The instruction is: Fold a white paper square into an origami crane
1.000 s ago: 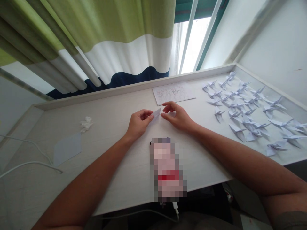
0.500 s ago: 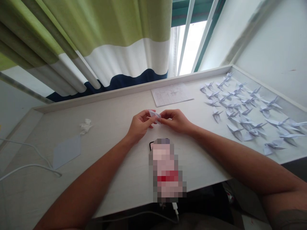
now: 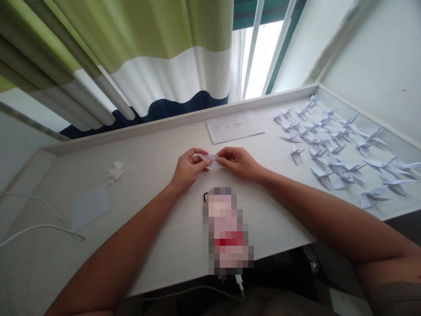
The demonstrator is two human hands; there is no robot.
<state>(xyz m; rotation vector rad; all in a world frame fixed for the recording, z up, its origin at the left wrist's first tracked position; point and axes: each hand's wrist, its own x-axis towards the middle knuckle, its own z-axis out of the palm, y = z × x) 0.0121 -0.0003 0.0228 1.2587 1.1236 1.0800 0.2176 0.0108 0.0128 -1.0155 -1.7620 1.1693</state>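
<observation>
My left hand (image 3: pixel 189 169) and my right hand (image 3: pixel 239 162) meet over the middle of the white desk (image 3: pixel 158 175). Both pinch a small folded piece of white paper (image 3: pixel 208 157), one hand at each end. The fingers of both hands are curled tight on it. The paper is held low, just above the desk top.
Several white paper cranes (image 3: pixel 332 145) cover the desk's right part. A printed sheet (image 3: pixel 234 126) lies behind my hands. A phone (image 3: pixel 226 230) with a white cable lies in front. At the left are a flat paper sheet (image 3: pixel 89 206), a crumpled scrap (image 3: pixel 115 172) and a cord (image 3: pixel 39 228).
My right hand has come in from beside the paper and taken hold of its right end. The paper, held up by my left hand alone before, now lies flat between both hands.
</observation>
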